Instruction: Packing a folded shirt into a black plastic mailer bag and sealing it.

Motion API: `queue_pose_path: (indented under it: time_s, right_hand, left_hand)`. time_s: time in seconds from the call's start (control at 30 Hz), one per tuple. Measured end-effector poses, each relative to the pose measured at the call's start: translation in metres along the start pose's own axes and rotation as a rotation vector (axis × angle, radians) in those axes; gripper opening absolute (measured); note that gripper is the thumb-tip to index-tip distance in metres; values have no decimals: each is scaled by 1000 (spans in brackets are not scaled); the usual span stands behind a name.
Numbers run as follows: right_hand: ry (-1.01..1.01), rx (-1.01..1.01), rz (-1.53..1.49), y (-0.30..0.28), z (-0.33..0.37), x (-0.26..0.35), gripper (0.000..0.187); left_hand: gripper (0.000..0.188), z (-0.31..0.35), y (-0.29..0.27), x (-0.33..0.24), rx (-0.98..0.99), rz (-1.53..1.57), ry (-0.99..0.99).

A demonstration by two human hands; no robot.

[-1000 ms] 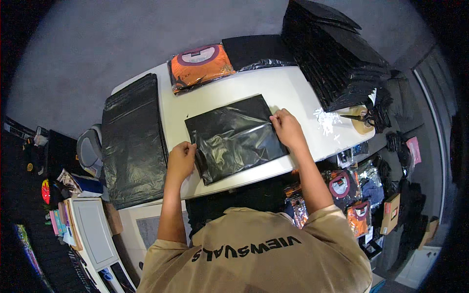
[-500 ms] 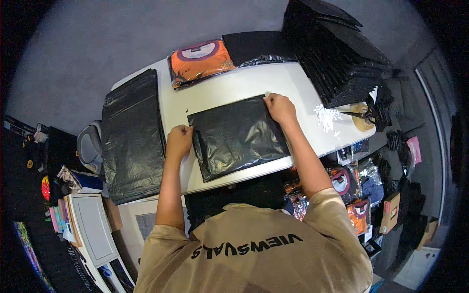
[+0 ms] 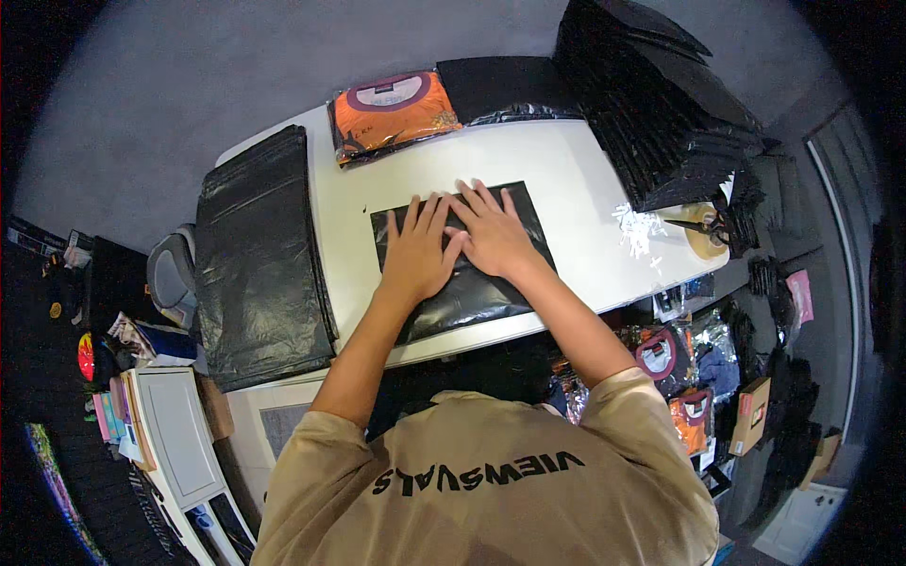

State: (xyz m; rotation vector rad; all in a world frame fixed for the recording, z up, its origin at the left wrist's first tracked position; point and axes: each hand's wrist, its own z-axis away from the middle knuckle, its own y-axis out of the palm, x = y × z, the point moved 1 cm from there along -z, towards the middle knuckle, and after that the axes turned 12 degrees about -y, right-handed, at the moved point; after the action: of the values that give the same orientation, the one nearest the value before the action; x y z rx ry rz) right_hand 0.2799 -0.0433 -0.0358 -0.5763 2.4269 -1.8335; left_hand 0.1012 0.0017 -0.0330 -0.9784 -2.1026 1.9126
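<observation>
Here we press both palms flat on a black plastic mailer bag (image 3: 472,283) lying in the middle of the white table (image 3: 566,170). Our left hand (image 3: 420,250) and right hand (image 3: 489,231) lie side by side on its upper half, fingers spread and open, gripping nothing, the thumbs nearly touching. To our left a stack of black bags (image 3: 260,255) covers the table's end. At the far edge sits an orange garment in a clear packet (image 3: 392,113), with a folded black item (image 3: 505,87) just beside it. On the right rises a tall pile of black mailers (image 3: 670,113), and near it lie white paper strips (image 3: 640,226) and a tape roll (image 3: 703,231).
</observation>
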Motion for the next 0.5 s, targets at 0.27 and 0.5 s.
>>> queue_pose_path:
  time_s: [0.27,0.5]
  right_hand:
    - [229,-93,-50,-27,65,-68,58]
    - [661,-109,-239,-67,88,-43,46]
  left_hand:
    - [59,32,-26,81,-140,-16,-272]
    - [50,56,-69,41,76,80,-632]
